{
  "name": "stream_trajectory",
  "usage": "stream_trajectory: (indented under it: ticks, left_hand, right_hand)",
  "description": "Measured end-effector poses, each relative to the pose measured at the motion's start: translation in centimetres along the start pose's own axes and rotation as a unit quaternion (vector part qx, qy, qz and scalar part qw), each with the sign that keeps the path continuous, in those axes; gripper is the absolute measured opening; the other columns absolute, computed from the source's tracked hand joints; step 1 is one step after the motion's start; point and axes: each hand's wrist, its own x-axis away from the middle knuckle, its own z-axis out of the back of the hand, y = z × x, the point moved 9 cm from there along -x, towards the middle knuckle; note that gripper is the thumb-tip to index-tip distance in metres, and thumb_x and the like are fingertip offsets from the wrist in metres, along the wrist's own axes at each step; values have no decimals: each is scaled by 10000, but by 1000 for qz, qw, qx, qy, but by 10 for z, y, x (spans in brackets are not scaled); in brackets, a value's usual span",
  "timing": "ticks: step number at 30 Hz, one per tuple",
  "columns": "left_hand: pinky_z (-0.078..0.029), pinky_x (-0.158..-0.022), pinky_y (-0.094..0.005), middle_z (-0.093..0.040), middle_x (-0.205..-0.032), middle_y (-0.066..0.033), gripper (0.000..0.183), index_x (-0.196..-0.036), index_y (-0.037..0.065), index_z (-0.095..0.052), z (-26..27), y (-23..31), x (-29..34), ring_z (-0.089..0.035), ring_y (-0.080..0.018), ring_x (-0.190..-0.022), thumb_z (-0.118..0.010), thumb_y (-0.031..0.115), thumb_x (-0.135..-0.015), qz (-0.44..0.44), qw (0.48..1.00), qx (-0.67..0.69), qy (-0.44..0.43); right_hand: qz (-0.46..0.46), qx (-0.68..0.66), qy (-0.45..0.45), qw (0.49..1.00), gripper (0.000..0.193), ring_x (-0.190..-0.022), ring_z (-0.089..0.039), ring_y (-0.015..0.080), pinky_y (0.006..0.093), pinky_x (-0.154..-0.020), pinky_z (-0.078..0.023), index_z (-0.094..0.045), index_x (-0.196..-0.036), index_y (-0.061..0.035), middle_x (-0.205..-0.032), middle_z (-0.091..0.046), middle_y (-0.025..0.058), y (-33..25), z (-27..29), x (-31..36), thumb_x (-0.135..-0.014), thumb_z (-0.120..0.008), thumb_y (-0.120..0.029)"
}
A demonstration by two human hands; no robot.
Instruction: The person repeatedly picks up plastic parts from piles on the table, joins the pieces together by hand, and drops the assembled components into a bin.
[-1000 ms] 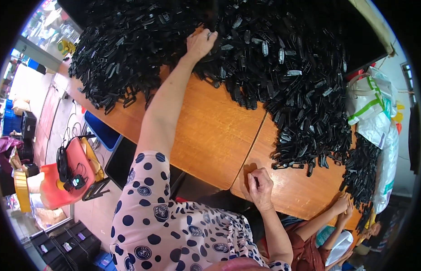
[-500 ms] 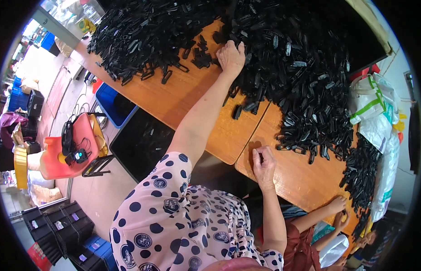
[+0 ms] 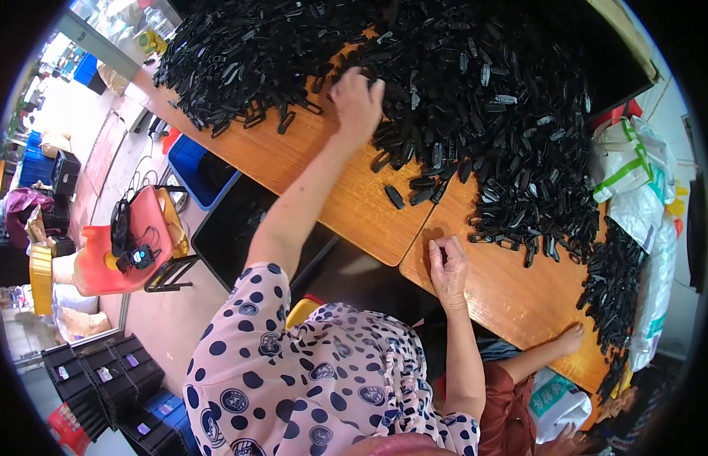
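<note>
Shifted left since half a second ago, the left hand [image 3: 358, 110] now sits over the gap between the two piles instead of against the right-hand one. Its fingers [image 3: 352, 82] are blurred and loosely bent, thumb apart; whether they hold anything, I cannot tell. The right hand [image 3: 450, 277] rests half curled near the table's front edge, with nothing visible in it. Small black pieces lie heaped in the left pile [image 3: 240, 61] and the right pile [image 3: 506, 137], with a loose piece [image 3: 393, 197] just off the latter on the bare orange table [image 3: 365, 209]. They look like light, stiff plastic, probably smooth enough to slide and prone to catching on one another; pinching one across its narrow sides should serve. Farther out are a co-worker's hand [image 3: 572, 340] at right and a blue bin [image 3: 179, 169] at left.
</note>
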Motion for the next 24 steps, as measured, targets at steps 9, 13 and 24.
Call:
stream_trajectory:
  ticks: [9, 13, 24]
  left_hand:
    - [-377, -902, -475, -553, -1068, -215, 387, -997, -20, -576, -29, -68, -22, -507, -369, -1041, -561, 341, -858, 23, 985, -133, -111]
    - [-405, -884, -448, -547, -1031, -205, 368, -972, -34, -573, -25, -31, 0, -512, -365, -1005, -586, 308, -836, 66, 991, -75, -89]
    - [-290, -1017, -466, -476, -1210, -217, 379, -1043, -60, -543, -23, 16, 44, -388, -383, -1196, -559, 275, -865, 149, 985, 50, -65]
  right_hand:
    - [3, -10, 2, 1000, 86, -670, -554, 308, 353, -601, -448, -559, -789, 9, -751, -542, 145, 2, -1, -1, -823, -619, -43]
    - [6, -10, 13, 1000, 93, -659, -545, 303, 350, -594, -442, -555, -789, 9, -747, -537, 141, 1, 1, 1, -827, -618, -48]
    - [-68, -169, 119, 976, 70, -635, -486, 103, 220, -572, -405, -542, -845, 11, -810, -488, 49, 23, 42, 28, -901, -542, -30]
